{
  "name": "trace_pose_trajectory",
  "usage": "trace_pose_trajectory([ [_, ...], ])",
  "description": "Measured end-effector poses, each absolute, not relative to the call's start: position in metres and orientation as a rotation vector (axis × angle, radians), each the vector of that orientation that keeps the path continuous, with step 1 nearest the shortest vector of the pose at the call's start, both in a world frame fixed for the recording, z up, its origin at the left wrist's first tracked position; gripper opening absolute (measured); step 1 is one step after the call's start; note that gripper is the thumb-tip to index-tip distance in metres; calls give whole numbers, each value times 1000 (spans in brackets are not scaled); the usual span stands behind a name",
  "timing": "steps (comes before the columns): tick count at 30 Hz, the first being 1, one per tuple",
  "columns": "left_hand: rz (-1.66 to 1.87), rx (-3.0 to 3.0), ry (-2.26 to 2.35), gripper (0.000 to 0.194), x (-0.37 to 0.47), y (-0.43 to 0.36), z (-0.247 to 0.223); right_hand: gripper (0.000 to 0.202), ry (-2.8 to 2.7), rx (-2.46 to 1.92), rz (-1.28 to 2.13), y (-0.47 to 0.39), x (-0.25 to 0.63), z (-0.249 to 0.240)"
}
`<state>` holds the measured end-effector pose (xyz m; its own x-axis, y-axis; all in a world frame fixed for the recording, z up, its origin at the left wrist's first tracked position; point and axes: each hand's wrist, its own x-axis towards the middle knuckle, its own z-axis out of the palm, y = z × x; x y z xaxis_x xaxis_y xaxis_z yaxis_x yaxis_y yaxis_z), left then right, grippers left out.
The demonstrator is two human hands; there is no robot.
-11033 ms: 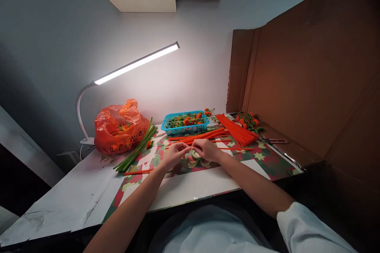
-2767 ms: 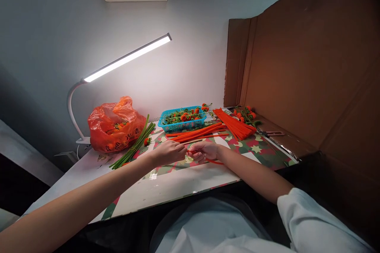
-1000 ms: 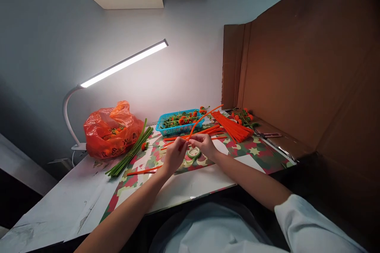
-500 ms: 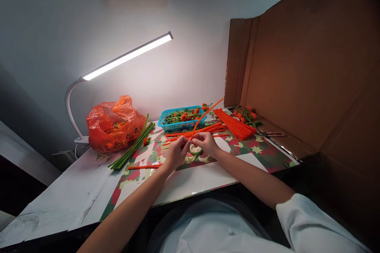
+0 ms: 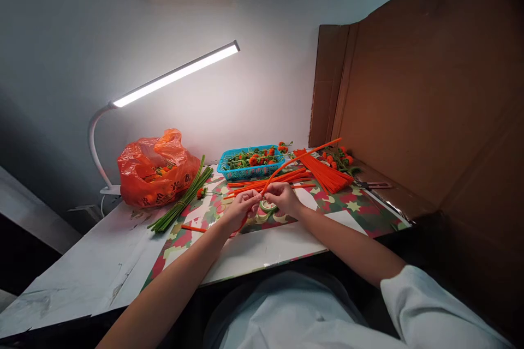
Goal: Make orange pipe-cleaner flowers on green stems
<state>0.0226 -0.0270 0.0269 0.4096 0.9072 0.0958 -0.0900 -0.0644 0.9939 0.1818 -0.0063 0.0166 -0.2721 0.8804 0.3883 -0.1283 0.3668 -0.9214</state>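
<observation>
Fingers of left hand (image 5: 239, 209) and right hand (image 5: 285, 200) pinch one orange fuzzy stem (image 5: 315, 150) above the table (image 5: 94, 272), close together, likely for control; loose stems (image 5: 291, 175) lie behind, presumably for reach.

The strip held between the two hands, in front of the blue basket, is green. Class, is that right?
Not quite: the head view shows that the strip is orange. It is indeed held between left hand and right hand, in front of the blue basket.

LED lamp (image 5: 176, 74) blown out at 10 o'clock, wall (image 5: 229, 95) glowing at 11; dim at 4 and 9; wide-angle stretch at edges.
</observation>
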Motion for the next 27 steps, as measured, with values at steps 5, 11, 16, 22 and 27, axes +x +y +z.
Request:
trace_pose_trajectory([
  [5, 889, 1244, 740, 35, 20, -25, 26, 8, -1544, -663, 1116, -10, 182, 19],
  [11, 862, 1161, 731, 37, 19, -23, 25, 13, -1529, -625, 1151, -8, 183, 20],
  [16, 894, 1163, 754, 37, 21, -22, 24, 21, -1513, -632, 1200, -3, 183, 19],
  [22, 927, 1235, 806, 40, 21, -22, 25, 26, -1466, -654, 1230, 0, 181, 16],
  [27, 999, 1364, 853, 38, 18, -21, 26, 26, -1404, -666, 1249, 1, 182, 16],
])
